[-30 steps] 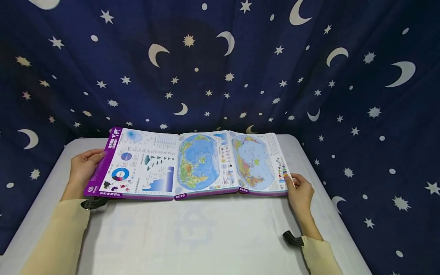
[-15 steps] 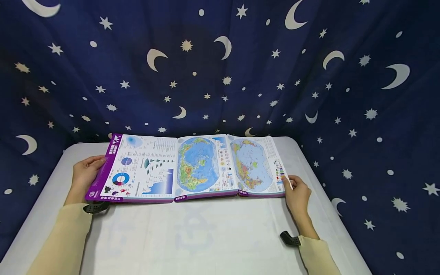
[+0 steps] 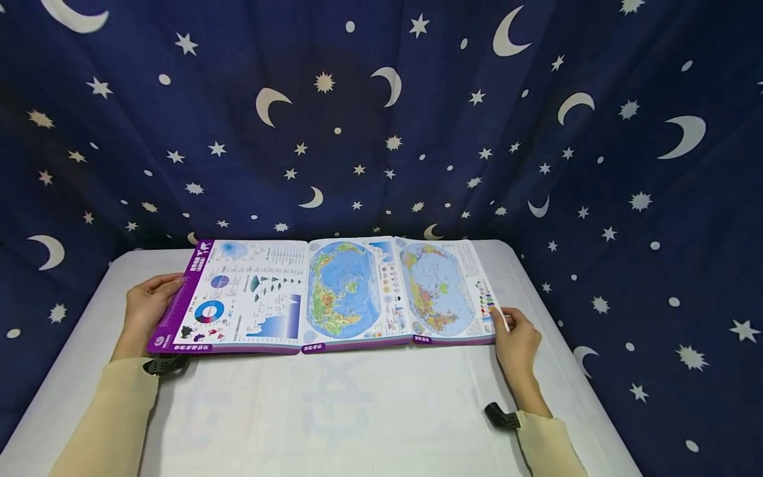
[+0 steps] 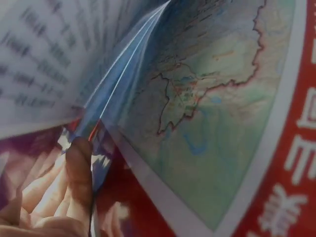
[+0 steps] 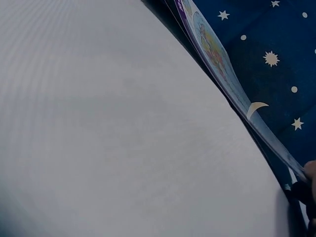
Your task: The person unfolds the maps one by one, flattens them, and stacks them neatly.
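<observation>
A fold-out world map (image 3: 346, 291) is spread in three panels near the far side of the white table. Its left panel has charts and a purple border; the other two carry world maps. My left hand (image 3: 146, 308) grips the purple left edge, with the thumb on top. At the opposite end, my right hand (image 3: 517, 341) pinches the lower right edge. From beneath, the left wrist view shows a red-bordered map face (image 4: 222, 113) beside fingers (image 4: 79, 168) holding the edge. Only part of the right hand (image 5: 311, 170) enters the right wrist view.
The table (image 3: 334, 424) has a white cover with faint marks. Behind and to the right hangs a dark blue curtain (image 3: 453, 112) with moons and stars, close to the map's far edge. Black wrist devices (image 3: 502, 416) sit at both sleeves.
The head view has tilted slightly, so curtain and map appear a little lower. Both hands keep their hold, and the map stays spread out with hardly any movement.
</observation>
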A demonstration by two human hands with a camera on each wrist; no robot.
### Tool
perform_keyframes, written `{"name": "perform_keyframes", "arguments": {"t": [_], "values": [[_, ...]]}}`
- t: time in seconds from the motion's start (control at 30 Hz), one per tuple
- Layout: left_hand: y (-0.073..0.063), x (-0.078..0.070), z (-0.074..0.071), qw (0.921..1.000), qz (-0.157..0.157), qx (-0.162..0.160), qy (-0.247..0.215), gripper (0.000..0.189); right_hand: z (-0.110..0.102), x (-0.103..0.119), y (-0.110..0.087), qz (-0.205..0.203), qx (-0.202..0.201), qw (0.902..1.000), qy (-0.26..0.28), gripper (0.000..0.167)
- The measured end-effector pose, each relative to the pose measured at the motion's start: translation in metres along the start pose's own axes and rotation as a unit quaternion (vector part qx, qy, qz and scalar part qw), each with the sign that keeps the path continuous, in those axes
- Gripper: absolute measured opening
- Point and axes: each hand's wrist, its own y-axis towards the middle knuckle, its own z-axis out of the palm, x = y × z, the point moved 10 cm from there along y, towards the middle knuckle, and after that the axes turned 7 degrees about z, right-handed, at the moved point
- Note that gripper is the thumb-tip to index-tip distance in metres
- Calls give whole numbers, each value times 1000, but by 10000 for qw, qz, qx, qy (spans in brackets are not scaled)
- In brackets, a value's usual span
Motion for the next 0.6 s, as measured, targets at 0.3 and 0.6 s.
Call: {"name": "perform_keyframes", "arguments": {"t": [0.3, 0.6], "values": [[-13, -14, -4, 9983, 555, -125, -92, 53, 4, 3, 2, -153, -41, 9997, 177, 19], [-63, -26, 10, 9643, 1646, -394, 2034, 71, -1, 21, -15, -866, 163, 9961, 58, 32]]}}
